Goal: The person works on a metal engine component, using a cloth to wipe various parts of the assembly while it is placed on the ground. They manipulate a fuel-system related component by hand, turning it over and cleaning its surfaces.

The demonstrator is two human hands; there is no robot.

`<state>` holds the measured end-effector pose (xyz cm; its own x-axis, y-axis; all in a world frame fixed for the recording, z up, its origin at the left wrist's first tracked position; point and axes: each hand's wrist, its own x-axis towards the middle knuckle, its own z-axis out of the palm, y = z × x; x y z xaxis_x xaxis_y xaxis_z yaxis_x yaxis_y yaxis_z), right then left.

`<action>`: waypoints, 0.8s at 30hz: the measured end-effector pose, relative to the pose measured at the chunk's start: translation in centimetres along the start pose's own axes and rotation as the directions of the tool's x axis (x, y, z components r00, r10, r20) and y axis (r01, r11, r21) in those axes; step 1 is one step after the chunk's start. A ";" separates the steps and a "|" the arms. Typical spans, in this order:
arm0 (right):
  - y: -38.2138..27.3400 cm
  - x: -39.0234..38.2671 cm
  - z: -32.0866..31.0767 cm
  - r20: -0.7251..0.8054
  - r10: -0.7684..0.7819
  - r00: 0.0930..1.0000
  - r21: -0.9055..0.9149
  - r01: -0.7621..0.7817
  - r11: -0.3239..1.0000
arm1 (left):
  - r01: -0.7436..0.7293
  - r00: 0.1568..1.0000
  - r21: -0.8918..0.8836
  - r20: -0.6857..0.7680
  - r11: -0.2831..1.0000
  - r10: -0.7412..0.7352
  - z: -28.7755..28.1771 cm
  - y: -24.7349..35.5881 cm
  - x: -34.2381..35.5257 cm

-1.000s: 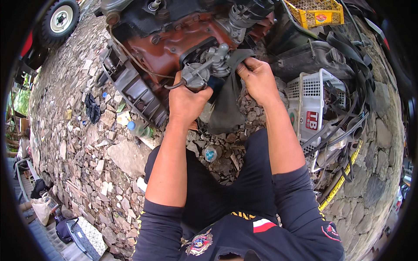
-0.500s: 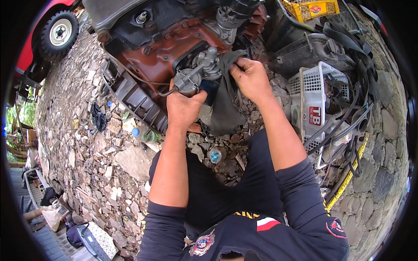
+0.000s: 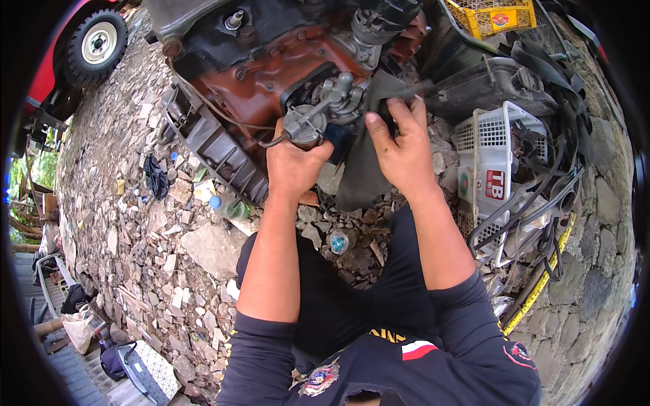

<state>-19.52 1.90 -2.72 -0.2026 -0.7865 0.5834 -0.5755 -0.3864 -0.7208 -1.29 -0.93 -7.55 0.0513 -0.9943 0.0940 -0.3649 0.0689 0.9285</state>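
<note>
My left hand is closed around the lower side of a grey metal pump-like part, which has a round housing and a thin curved pipe. This part sits against the side of a reddish-brown engine; how it is fixed there is hidden. From beside it a dark grey cloth hangs down toward the stones. The thumb and bent fingers of my right hand are on the cloth's right edge, a little apart from each other. Behind the left thumb a dark blue patch shows, mostly covered.
To the right stands a white plastic basket with hoses and black parts. A yellow crate lies beyond it, near a stone wall. Rubble covers the ground, with a plastic bottle and a clear cup. A red vehicle's wheel is far left.
My right hand has shifted, its fingers turned and spread more than before on the cloth. The cloth hangs wider. My left hand keeps its hold, and the whole view has shifted slightly.
</note>
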 end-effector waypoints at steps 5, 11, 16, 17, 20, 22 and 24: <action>-0.6 -2.1 -0.4 0.281 0.045 0.959 -0.249 0.028 0.968 | -0.012 1.000 -0.031 0.010 0.999 0.012 -0.1 0.7 -0.2; -1.2 -1.9 0.3 0.369 -0.110 0.923 -0.351 0.248 0.903 | -0.031 1.000 -0.035 -0.003 0.999 0.031 0.4 0.2 -0.1; -0.7 -0.7 -1.9 0.475 -0.086 0.876 -0.413 0.309 0.857 | -0.030 0.999 -0.022 0.025 0.999 0.031 -0.2 1.0 -0.2; -0.6 -0.6 -2.0 0.479 -0.097 0.873 -0.424 0.326 0.845 | -0.027 0.999 -0.032 0.026 0.999 0.028 -0.2 1.3 -0.2; -0.8 -0.9 -1.3 0.450 -0.075 0.890 -0.457 0.301 0.837 | -0.030 0.999 -0.048 0.022 0.998 0.031 -0.2 1.6 -0.3; -0.7 -2.0 -0.2 0.383 -0.079 0.920 -0.423 0.251 0.871 | -0.054 0.998 -0.026 0.019 0.998 0.054 -0.2 1.3 -0.2; -0.6 -2.3 0.0 0.325 -0.051 0.944 -0.425 0.194 0.884 | -0.048 0.999 -0.052 0.008 0.997 0.049 -0.1 1.1 -0.2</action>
<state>-18.70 3.91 -3.63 0.0956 -0.8799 0.4655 -0.8851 -0.2891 -0.3647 -1.61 -0.60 -6.54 0.0260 -0.9903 0.1364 -0.3181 0.1212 0.9403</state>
